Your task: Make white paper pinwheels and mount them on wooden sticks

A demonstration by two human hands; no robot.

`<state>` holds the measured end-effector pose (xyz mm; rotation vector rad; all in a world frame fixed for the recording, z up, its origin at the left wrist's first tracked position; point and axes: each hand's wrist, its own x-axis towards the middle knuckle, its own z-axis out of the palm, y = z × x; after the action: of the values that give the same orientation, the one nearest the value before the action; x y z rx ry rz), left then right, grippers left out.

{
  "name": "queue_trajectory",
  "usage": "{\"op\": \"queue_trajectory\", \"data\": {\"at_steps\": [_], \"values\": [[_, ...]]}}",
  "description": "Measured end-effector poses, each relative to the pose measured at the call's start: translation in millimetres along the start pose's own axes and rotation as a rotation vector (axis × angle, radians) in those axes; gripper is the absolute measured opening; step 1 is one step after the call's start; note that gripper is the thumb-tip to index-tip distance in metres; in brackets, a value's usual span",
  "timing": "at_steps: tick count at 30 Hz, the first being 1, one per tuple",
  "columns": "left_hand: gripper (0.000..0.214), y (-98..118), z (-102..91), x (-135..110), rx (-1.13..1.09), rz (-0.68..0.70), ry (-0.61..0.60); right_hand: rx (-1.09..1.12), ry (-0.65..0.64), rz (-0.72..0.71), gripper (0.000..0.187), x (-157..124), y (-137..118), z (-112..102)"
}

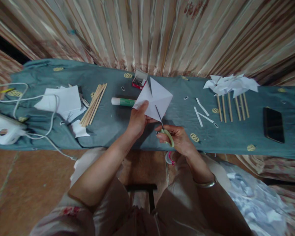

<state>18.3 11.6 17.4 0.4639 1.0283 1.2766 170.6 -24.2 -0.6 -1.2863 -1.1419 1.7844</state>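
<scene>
My left hand [138,122] pinches a square sheet of white paper [162,93] by its lower left edge, above the cloth. A slit runs inward from the sheet's upper corner. Closed round the green handles of a pair of scissors [167,135], my right hand [178,137] has the blades at the paper's lower right part. Just behind the sheet lie a green and white glue stick [123,102], partly covered by it, and a small red box [139,79] with little metal pieces inside.
Wooden sticks [94,104] and white paper sheets [66,100] lie left, near a white device [5,126] with a cable. Paper strips [198,116], several paper pinwheels [232,84] on sticks and a black phone [273,125] lie right. A curtain [149,36] hangs behind.
</scene>
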Motion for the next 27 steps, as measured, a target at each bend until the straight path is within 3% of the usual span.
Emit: {"op": "queue_trajectory", "data": {"at_steps": [13, 27], "values": [[0.04, -0.8, -0.2, -2.0, 0.032, -0.002, -0.023, -0.068, 0.01, -0.007, 0.038, -2.0, -5.7, 2.4], [0.03, -0.5, 1.8, -3.0, 0.022, -0.002, -0.02, -0.01, 0.021, 0.011, 0.037, -0.7, -2.9, 2.7]]}}
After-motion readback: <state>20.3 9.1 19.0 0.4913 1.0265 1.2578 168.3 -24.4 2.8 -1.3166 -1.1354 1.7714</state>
